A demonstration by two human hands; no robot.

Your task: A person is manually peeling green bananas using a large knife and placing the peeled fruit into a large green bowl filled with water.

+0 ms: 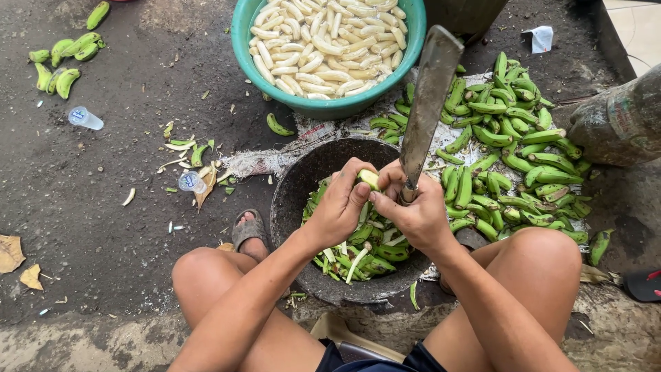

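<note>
Sitting low, bare knees spread to either side of a dark round basin (292,200) heaped with green peels (358,251). Holding a small green banana (369,179) over that basin, left hand (339,207) wrapped around it, fingers curled and thumb pressing near its pale cut end. Meeting it from the other side, right hand (413,215) — fingers clenched around the handle of a long knife (427,103), broad grey blade pointing up and away, thumb touching the banana's tip. Resting beside the basin, a sandalled foot (249,231) on dark, littered ground (124,207).

Lying just right of the basin, a big pile of unpeeled green bananas (513,158) on a printed sheet (313,131). Standing beyond the basin, nearly touching its far rim, a teal tub (242,27) filled with peeled, cream-coloured bananas (323,41). Scattered to the left — peel scraps, dry leaves, two small clear plastic cups (85,118). Lying farthest off at the upper left, a small cluster of green bananas (65,58), well apart from everything else. Showing at the right edge, part of a large brownish vessel (620,117).
</note>
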